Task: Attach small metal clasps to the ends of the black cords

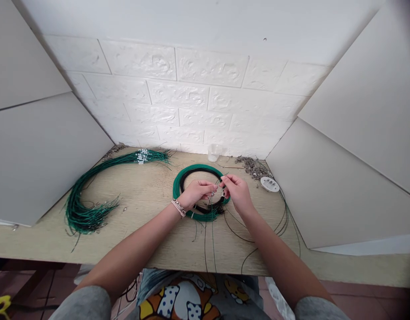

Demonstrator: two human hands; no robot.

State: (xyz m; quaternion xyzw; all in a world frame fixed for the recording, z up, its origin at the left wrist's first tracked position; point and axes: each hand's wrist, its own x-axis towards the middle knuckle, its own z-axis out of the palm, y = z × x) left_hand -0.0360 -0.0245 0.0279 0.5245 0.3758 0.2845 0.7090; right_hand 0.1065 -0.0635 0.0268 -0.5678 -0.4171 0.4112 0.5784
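Observation:
My left hand (pixel 201 192) is closed in a pinch on thin wire, just above a coil of green and black wire (pixel 178 182). A small shiny piece shows at its fingertips. Close by on the right, my right hand (pixel 235 191) also pinches thin wire, with a short end sticking up past the fingers. A small white piece (pixel 223 193) shows beneath its fingers; whether it is held, I cannot tell. From the hands, a green strand (pixel 213 242) and a dark strand (pixel 205 242) run down over the table's front edge.
A curved bundle of green wires (pixel 78 189) with white tags (pixel 142 155) lies on the left of the wooden table (pixel 148 240). At the back stand a clear cup (pixel 213 153) and grey debris (pixel 254 168). A white disc with slots (pixel 270 184) and loose wires lie right. Grey panels flank the table.

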